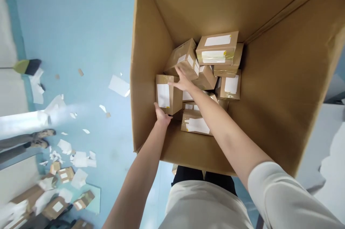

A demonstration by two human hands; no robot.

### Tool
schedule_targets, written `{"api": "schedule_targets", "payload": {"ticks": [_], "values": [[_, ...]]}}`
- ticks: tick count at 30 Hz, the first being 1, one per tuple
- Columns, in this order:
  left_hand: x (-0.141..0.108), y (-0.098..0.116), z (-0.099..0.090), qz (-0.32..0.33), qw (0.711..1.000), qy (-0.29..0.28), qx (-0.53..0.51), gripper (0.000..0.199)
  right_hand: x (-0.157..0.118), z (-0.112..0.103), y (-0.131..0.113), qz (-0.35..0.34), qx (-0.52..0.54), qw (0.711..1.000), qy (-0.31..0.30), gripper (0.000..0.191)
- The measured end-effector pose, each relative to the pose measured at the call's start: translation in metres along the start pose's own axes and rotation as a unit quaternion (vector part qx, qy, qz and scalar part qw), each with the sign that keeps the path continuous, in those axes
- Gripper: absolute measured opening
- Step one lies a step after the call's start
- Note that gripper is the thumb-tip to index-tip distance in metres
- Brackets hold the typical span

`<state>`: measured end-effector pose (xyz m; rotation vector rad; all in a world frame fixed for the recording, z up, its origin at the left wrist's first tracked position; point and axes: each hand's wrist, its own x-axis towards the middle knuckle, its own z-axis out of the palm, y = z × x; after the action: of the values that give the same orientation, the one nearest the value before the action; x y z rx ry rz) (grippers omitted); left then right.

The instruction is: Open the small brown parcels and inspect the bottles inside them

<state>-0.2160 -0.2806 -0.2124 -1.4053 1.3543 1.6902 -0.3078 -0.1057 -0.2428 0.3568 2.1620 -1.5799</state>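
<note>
Both of my arms reach down into a large open cardboard carton (149,67). A small cardboard box (175,96) with a white label stands by the carton's left wall, between my hands. My left hand (162,115) cups its lower edge, with the thumb on the labelled side. My right hand (183,81) grips its upper right edge, fingers spread, one finger reaching toward a neighbouring taped box (181,53). More small boxes lie in a loose pile, among them a labelled box (217,47) at the back and another box (198,123) nearer me, partly behind my right forearm.
Paper scraps (118,86) litter the blue floor (88,24) to the left. A broom head (28,66) and a person's shoes (40,138) show at the far left. Several small boxes (56,205) are heaped at the lower left. The carton's tall walls surround my arms.
</note>
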Motion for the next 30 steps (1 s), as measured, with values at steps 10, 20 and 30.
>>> {"api": "schedule_targets", "payload": {"ticks": [10,20,30], "values": [[-0.023,0.006,0.002,0.014,0.992,0.018,-0.120,0.058,0.000,-0.005,-0.004,0.023,-0.083,0.996,-0.001,0.080],[-0.129,0.028,0.040,0.281,0.952,-0.122,0.007,0.044,-0.168,-0.081,-0.015,-0.007,0.105,0.975,0.197,0.073],[-0.211,0.053,0.070,0.331,0.869,-0.314,0.192,0.053,-0.306,-0.111,-0.042,-0.081,0.306,0.891,0.326,0.067]]}}
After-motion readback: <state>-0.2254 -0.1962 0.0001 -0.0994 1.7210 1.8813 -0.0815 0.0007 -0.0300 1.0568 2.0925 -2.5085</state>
